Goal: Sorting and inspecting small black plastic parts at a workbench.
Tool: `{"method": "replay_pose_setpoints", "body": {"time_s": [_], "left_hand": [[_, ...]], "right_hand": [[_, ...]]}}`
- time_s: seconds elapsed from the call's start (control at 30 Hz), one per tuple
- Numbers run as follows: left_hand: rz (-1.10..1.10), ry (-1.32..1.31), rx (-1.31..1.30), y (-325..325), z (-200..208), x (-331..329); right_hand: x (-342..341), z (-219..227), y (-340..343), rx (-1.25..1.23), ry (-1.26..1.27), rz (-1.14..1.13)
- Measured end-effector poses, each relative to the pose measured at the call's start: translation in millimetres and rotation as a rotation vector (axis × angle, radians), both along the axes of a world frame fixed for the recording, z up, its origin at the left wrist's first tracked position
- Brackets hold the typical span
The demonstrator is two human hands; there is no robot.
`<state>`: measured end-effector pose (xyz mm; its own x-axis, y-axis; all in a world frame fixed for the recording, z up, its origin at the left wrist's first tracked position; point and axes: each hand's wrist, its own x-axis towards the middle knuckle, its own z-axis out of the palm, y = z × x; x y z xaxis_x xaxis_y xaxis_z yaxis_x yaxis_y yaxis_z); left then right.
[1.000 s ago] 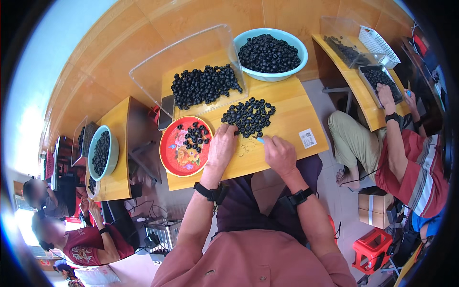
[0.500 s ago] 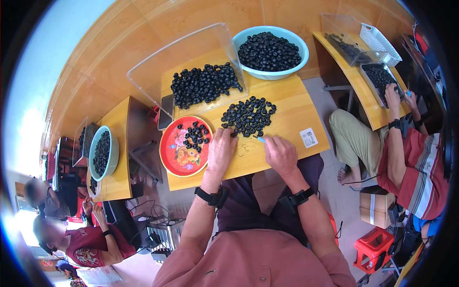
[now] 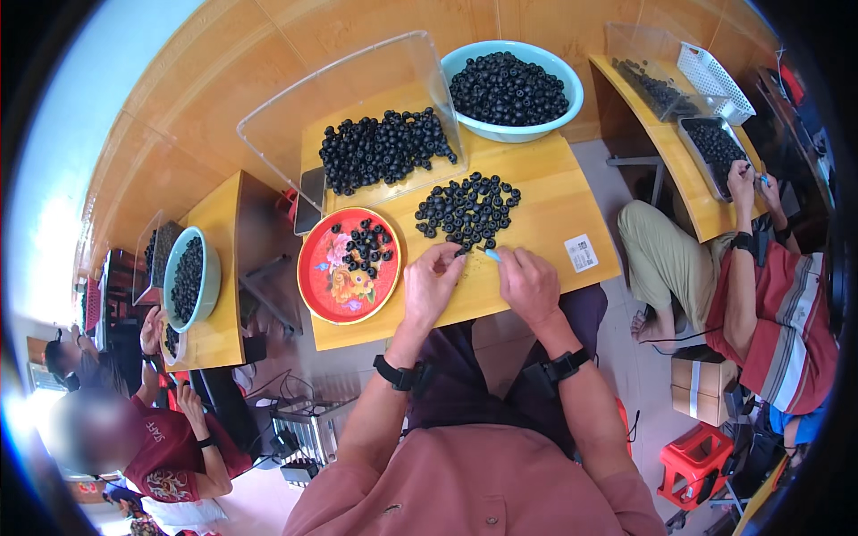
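Note:
Between the thumb and fingers of my left hand (image 3: 433, 282) is a small black ring-shaped part (image 3: 461, 252). My right hand (image 3: 529, 284) is closed around a thin tool with a light-blue handle (image 3: 492, 255), its tip pointing left toward that part. Just beyond both hands, a loose pile of black ring-shaped parts (image 3: 468, 209) lies on the yellow wooden table (image 3: 545, 205). A red round tray (image 3: 315, 284) with a flower pattern stands left of my left hand, and several of the same black parts lie in it.
A clear plastic bin (image 3: 295, 107) holding a heap of black parts stands at the back, with a dark phone (image 3: 310, 201) by it. A light-blue basin (image 3: 572, 94) full of parts is behind right. A white label (image 3: 581, 254) lies at right. People work at side tables.
My left hand has shifted right, closer to the tool, and the black part is now raised in its fingertips. My right hand has barely moved. The person at left raised a hand toward their basin.

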<state>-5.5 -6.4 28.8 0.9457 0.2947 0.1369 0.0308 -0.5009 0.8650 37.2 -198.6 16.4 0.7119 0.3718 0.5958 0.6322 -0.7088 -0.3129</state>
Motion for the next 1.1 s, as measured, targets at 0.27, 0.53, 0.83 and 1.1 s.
{"method": "replay_pose_setpoints", "body": {"time_s": [0.27,0.53,0.83,1.1], "left_hand": [[0.097,-0.055,-0.281,-11.6,-17.4,-2.8],[0.105,-0.092,-0.135,-15.2,-17.7,-11.3],[0.042,-0.158,-0.049,-13.1,-13.1,-10.5],[0.021,-0.2,-0.01,-13.8,-12.8,-9.7]], "right_hand": [[0.6,5.6,1.4,-0.009,0.029,0.012],[1.0,1.4,1.0,0.012,0.049,0.031],[0.1,3.0,2.1,0.003,0.052,0.029],[0.0,5.4,-0.4,0.001,0.055,0.049]]}}
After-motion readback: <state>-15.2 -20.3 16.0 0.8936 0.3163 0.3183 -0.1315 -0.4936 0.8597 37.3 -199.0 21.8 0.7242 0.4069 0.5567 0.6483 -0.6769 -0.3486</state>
